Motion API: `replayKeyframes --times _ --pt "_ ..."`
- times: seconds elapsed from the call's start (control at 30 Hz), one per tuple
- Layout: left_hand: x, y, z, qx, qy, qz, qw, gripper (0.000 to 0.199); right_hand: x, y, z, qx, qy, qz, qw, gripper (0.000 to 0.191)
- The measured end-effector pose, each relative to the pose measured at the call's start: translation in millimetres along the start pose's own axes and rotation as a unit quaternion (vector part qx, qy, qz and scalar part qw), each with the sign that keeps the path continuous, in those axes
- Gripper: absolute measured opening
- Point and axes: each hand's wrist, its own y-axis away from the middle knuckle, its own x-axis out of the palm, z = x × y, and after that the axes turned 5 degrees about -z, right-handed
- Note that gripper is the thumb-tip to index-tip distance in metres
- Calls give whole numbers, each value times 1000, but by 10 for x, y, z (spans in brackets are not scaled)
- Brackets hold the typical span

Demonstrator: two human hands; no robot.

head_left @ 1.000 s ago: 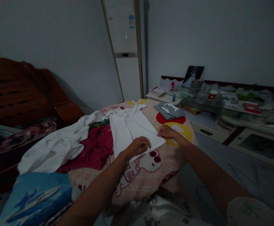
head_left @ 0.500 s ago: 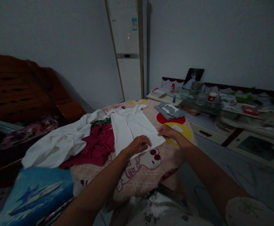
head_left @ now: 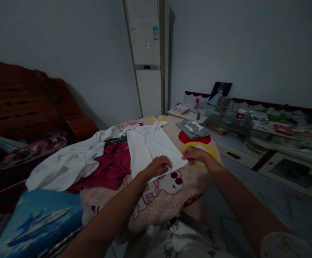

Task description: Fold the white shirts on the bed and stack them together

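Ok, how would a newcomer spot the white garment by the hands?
Start at the pink table cover. On it, right of the maroon cloth, is the white garment, left hand and right hand at its near end. It lies spread nearly flat, unlike the crumpled white cloth further left.

The white top (head_left: 156, 143) is matt, soft-looking cloth, smooth but for a few creases. The white heap (head_left: 67, 159) is cloth too, matt and rumpled, while the maroon garment (head_left: 113, 166) has a faint silky sheen along its folds. Matt printed cloth makes the cover (head_left: 199, 184); the grey bundle (head_left: 196, 133) is dull fabric. The bench (head_left: 13, 93) looks like polished wood, the shelf (head_left: 227, 115) clear glossy glass, and the tall unit (head_left: 147, 46) smooth and shiny (plastic or painted metal, I can't tell).
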Motion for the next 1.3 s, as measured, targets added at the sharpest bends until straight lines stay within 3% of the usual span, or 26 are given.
replayKeyframes --times 0.1,0.23,0.33,0.43,0.5,0.6,0.73,0.83,1.0,1.13,1.3 --pt "31 -35 42 -60 46 -51 996 17 -15 21 11 -20 -6 -7 1000 47" --pt "66 -130 109 -106 112 -154 976 27 7 67 40 -14 9 -40 999 51" --pt "57 -192 109 -100 122 -181 971 27 56 142 98 -64 113 -51 990 72" --pt "-4 -268 50 -87 78 -191 975 24 145 214 165 -154 256 -84 951 77" --pt "-66 -349 -11 -76 33 -188 979 21 217 229 188 -167 329 -117 922 62" --pt "-151 -504 -108 -61 -18 -179 982 16 311 189 173 -135 408 -163 888 38" --pt "-209 -637 -188 -40 -32 -183 982 14 354 115 110 -93 458 -184 865 26" --pt "-229 -595 -172 -10 -16 -153 988 13 321 132 93 -87 473 -176 859 25" --pt "-190 -308 -52 27 -5 -42 999 11 261 255 112 -117 475 -154 859 28" --pt "-74 -100 -24 21 -85 -21 996 17 266 306 61 -154 488 -136 848 37" --pt "0 -34 -82 42 -147 18 988 20 238 352 27 -178 490 -113 846 39"
